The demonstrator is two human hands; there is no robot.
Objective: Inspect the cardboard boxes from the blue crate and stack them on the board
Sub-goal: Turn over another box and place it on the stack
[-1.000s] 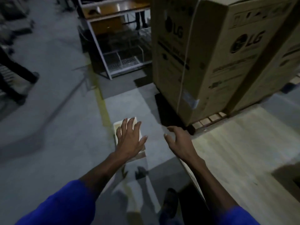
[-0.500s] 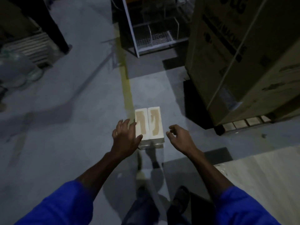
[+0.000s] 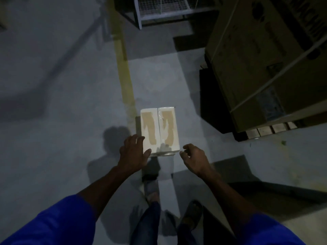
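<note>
The concrete floor [image 3: 53, 85] takes up most of the head view, crossed by a yellow painted line [image 3: 123, 71] that runs away from the person. To the right, a large printed carton [image 3: 265, 59] is seen standing on a wooden pallet [image 3: 270, 129], bound with a pale strap. At the top, the lower shelf of a white metal rack [image 3: 159, 7] is visible. Neither the blue crate nor the board can be found in this view.

The small cardboard box [image 3: 159, 129] is seen just ahead of the hands and between them, pale, with two tan patches on its upper face and a seam down the middle. Its long axis is pointed away from the person, roughly parallel with the yellow line. Whether it is held up or set down cannot be told for certain.

The left hand [image 3: 133, 152] is laid against the box's near left corner, the thumb over the top face and the fingers along the left side, so a grasp is judged to be in place there. The right hand [image 3: 194, 160] is held just beside the near right corner, not touching, its fingers loosely curled round nothing. The left hand is the nearer; the box's right side is judged to be what the right hand must meet.
</note>
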